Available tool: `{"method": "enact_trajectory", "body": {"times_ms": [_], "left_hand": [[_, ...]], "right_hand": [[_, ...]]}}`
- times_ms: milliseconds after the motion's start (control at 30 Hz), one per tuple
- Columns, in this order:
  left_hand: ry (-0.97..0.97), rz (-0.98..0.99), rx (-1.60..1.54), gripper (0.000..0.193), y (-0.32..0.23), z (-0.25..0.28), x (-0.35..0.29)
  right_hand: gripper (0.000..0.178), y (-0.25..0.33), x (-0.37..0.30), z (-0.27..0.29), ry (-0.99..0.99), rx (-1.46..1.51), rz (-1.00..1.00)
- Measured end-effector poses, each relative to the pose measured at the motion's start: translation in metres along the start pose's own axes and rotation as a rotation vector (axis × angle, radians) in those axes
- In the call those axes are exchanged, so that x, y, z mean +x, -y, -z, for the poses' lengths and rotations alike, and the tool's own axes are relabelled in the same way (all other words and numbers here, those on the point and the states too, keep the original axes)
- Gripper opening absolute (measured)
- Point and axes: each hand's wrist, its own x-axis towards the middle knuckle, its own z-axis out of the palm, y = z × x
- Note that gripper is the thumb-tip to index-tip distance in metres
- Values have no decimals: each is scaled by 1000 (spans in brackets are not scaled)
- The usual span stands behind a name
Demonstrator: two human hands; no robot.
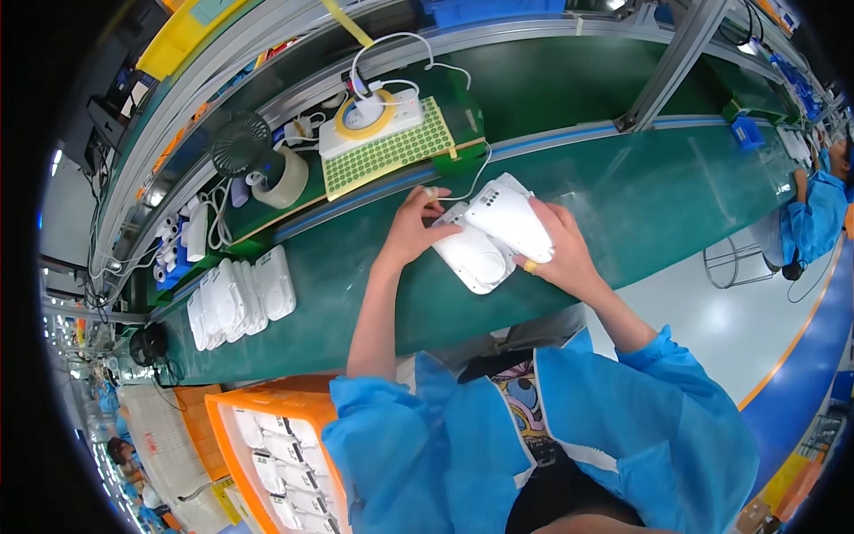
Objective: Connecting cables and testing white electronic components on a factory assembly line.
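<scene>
My right hand (565, 249) grips a white plastic device (511, 218) with rounded corners and a row of small dark marks near one end. Its thumb and fingers close around the right edge, and a yellow finger cover shows on one finger. Partly beneath that device lies a second white device (476, 261) with a round raised shape on it. My left hand (414, 227) is at the upper left corner of the lower device, its fingers bent around the end of a thin white cable (479, 173). The cable's plug is hidden by the fingers.
Several white devices (236, 298) stand in a row on the green bench (356, 307) at left. Behind are a power strip (405, 111), a yellow dotted sheet (391, 147) and a small fan (245, 147). An orange crate (218, 414) holds more devices. Another person (814, 214) is at far right.
</scene>
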Motion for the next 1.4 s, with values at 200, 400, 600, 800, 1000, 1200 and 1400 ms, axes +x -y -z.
{"method": "enact_trajectory", "body": {"times_ms": [200,400,600,800,1000,1200,1400], "left_hand": [[-202,38,57,29,4,7,-31],[-306,-126,-12,20,-40,-3,-23],[-140,-118,-358,24,-69,-48,-21],[-143,-61,-323,30,-58,-61,-33],[-293,-30,130,49,-49,-46,-51],[-159,-44,584,102,-36,-45,-81],[-147,-72,509,102,-39,-49,-96]], "right_hand": [[92,-17,12,9,-217,-125,-112],[82,-45,-1,32,-252,-483,10],[40,33,8,15,-208,-176,366],[21,40,22,-16,-76,57,344],[10,26,14,-25,-32,48,172],[8,28,13,-24,33,-71,155],[8,32,2,-26,173,-135,185]]}}
